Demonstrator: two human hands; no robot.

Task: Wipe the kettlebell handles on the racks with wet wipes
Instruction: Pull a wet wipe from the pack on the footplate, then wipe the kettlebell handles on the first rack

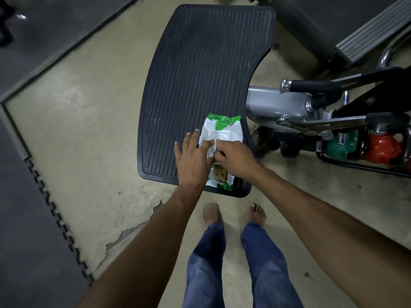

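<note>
So, wet wipes pack (222, 132): flat on the ribbed black platform (200, 63), lower centre of frame.
Long axis: bottom-to-top of frame, green crimped end up-frame.
Left hand (192, 161): fingers straight, pressing the pack down.
Right hand (235, 155): fingers curled, pinching its centre flap.
Risk: pack lifts, or several wipes drag out, if the press slackens.

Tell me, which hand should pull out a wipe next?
Probably right: the right hand pinches at the middle of the wipes pack, while the left hand lies flat, pressing it down.
</note>
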